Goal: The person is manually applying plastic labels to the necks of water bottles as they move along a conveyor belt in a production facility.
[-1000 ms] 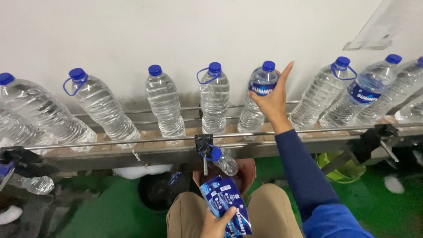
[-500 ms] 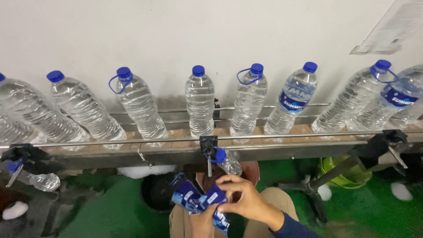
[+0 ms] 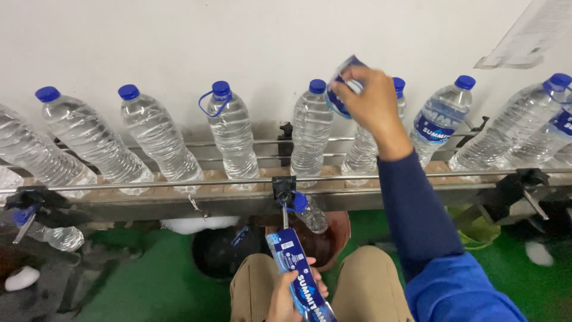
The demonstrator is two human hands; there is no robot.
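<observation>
My right hand (image 3: 370, 102) is raised over the conveyor and holds a blue label sleeve (image 3: 341, 83) above a clear water bottle (image 3: 364, 146) with a blue cap. My left hand (image 3: 291, 298) rests between my knees, gripping a stack of blue label sleeves (image 3: 298, 275). A row of large clear bottles stands on the conveyor; the one (image 3: 310, 128) left of my right hand is bare, and the one (image 3: 440, 119) to its right wears a blue label.
The steel conveyor rail (image 3: 179, 186) runs across the view against a white wall. Under it hang a small bottle (image 3: 308, 213) and a brown bucket (image 3: 336, 229). Another bottle (image 3: 56, 237) lies low at the left on the green floor (image 3: 149, 286).
My right hand left the label stack at my lap and rose to the conveyor with one sleeve. The bottles shifted right along the belt. The left hand keeps the stack.
</observation>
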